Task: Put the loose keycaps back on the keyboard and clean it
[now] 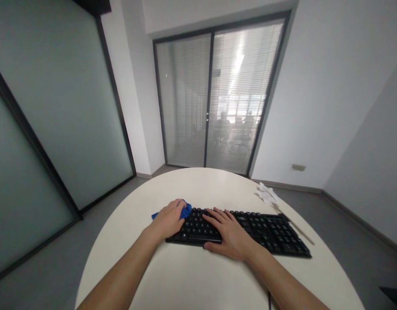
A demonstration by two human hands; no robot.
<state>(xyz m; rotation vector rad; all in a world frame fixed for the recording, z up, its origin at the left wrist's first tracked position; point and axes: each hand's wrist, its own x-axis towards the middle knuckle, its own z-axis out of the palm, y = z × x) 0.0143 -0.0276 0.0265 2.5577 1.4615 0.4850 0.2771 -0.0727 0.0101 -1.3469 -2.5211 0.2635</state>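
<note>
A black keyboard (256, 230) lies across the round cream table (185, 275), its right end angled slightly nearer to me. My left hand (170, 218) is closed around a blue cloth (186, 210) at the keyboard's left end, and part of the cloth sticks out on the far side of the hand. Resting on the middle of the keyboard, my right hand (229, 234) has its fingers stretched out over the keys and its thumb at the near edge. Both hands cover some of the keys.
Crumpled white tissue (267, 193) lies near the table's right edge. Beside it, a thin stick-like tool (297, 226) runs along behind the keyboard's right end. A dark cable (270, 300) shows by my right forearm. Beyond the table stand a glass door with blinds (207, 99) and walls.
</note>
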